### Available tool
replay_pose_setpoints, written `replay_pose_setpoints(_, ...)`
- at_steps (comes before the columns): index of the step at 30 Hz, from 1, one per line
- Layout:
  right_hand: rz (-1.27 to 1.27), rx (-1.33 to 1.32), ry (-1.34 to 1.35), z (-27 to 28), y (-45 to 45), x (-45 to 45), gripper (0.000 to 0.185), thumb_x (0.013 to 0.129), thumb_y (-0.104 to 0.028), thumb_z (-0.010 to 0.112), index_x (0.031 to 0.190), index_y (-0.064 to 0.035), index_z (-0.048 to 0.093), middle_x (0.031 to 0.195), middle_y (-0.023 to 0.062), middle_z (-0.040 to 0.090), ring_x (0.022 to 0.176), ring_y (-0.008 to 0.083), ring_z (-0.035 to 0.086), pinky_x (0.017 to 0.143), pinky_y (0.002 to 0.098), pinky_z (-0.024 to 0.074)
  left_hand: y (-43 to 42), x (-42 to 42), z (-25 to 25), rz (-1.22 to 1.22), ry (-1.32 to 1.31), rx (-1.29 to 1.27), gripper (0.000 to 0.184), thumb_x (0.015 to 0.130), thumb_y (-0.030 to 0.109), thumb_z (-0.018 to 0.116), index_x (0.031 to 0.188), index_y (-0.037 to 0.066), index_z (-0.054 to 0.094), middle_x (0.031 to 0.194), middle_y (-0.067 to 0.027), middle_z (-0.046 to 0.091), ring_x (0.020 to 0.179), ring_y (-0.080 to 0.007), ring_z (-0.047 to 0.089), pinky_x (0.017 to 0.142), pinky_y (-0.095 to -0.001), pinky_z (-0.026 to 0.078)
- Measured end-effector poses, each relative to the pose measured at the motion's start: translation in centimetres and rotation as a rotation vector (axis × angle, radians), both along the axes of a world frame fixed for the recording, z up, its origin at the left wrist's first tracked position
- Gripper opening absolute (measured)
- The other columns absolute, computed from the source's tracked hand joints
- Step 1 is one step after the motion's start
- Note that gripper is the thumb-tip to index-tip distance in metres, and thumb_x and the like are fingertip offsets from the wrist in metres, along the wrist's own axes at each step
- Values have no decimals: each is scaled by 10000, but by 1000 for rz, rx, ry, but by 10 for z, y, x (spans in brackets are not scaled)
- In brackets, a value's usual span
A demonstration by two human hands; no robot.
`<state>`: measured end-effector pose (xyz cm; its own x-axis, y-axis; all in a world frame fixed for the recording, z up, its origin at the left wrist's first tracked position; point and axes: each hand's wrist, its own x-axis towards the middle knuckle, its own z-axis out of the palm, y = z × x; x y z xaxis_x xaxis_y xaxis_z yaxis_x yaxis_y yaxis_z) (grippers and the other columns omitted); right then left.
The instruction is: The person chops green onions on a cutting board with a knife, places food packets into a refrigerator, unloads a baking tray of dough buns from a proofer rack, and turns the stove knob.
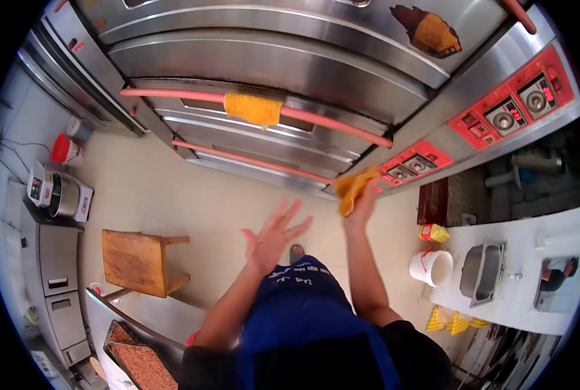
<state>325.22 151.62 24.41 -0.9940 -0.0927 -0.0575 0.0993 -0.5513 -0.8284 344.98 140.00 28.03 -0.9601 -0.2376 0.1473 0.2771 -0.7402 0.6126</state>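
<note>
My right hand [363, 207] grips a yellow cloth [353, 188], which is slightly blurred and held up near the oven's red control panel. My left hand [274, 238] is raised in front of my blue apron [296, 292], fingers spread, with nothing in it. Ahead stands a stainless deck oven [270, 62] with its doors closed. A second yellow cloth [253, 109] is draped over the upper pink door handle [335, 127]. Both hands are apart from the oven handles, as far as I can see.
A wooden stool [134, 260] stands at left, near a mixer [63, 195]. Trays of brown crumbly food [140, 364] lie on the table at lower left. To the right are a white bucket [431, 268] and a counter with a sink [483, 273]. Lit dials [505, 119] are on the oven's right side.
</note>
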Motion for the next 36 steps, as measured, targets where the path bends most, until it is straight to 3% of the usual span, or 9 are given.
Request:
replay_pose_setpoints(7,-44,1208,1293,86,-69,-90,611,846,-235,718,1337,-18,427,1237,210,528,1061,334,546,964,460,403,-27,21,-6,260,-262,-77,1073,801,875,247,1569,160,30,1574,-228,203,1350,-455,385,1118,-546,293)
replay_pose_setpoints(11,-190,1362,1321,35,-86,-100,547,771,-121,731,1264,-42,506,1183,145,573,1083,357,529,952,494,383,-36,40,-9,352,-306,-46,1066,803,874,232,1563,142,80,1511,-266,312,1301,-431,451,1101,-521,326)
replay_pose_setpoints(16,-93,1462,1387,29,-95,-112,286,971,-187,484,1155,-28,635,1048,192,660,973,387,600,869,510,441,-83,71,-37,386,-264,121,1041,847,836,178,1456,14,375,1373,-254,504,1235,-362,517,1089,-486,340)
replay_pose_setpoints(20,-183,1608,1019,56,-107,-103,338,1004,-264,468,1085,9,650,996,211,666,956,407,609,851,485,465,-152,101,-53,392,-205,111,1008,876,804,152,1458,7,360,1369,-214,517,1260,-322,503,1104,-466,331)
replay_pose_setpoints(27,-696,1492,1287,108,-191,7,290,995,-254,517,953,14,619,927,172,637,873,368,598,801,438,458,-312,188,-66,620,-195,188,1005,882,795,129,1467,11,358,1390,-214,500,1296,-326,468,1114,-464,313)
replay_pose_setpoints(28,-693,1483,1296,109,-223,30,290,995,-254,517,953,14,619,927,172,637,873,368,598,801,438,458,-338,207,-72,595,-142,89,965,892,784,150,1522,62,268,1538,-195,318,1439,-326,271,1156,-510,237)
replay_pose_setpoints(31,153,781,942,45,-325,78,244,976,-217,550,1076,-4,616,951,118,650,904,200,614,830,371,462,-406,244,-68,795,-365,-42,916,906,764,178,1559,122,159,1630,-120,64,1505,-291,0,1176,-556,146)
replay_pose_setpoints(32,362,985,746,59,-388,132,263,966,-193,561,1156,-15,598,913,86,676,889,172,619,855,341,458,-435,258,-68,754,-341,-91,892,914,750,207,1570,162,67,1631,-38,-131,1478,-243,-203,1173,-587,77)
replay_pose_setpoints(36,1096,892,837,25,-544,236,263,916,-88,599,1172,-27,595,919,115,698,870,199,669,761,319,509,-525,291,-55,877,-450,-189,922,916,740,271,1564,112,82,1630,-135,35,1505,-279,-30,1178,-548,155)
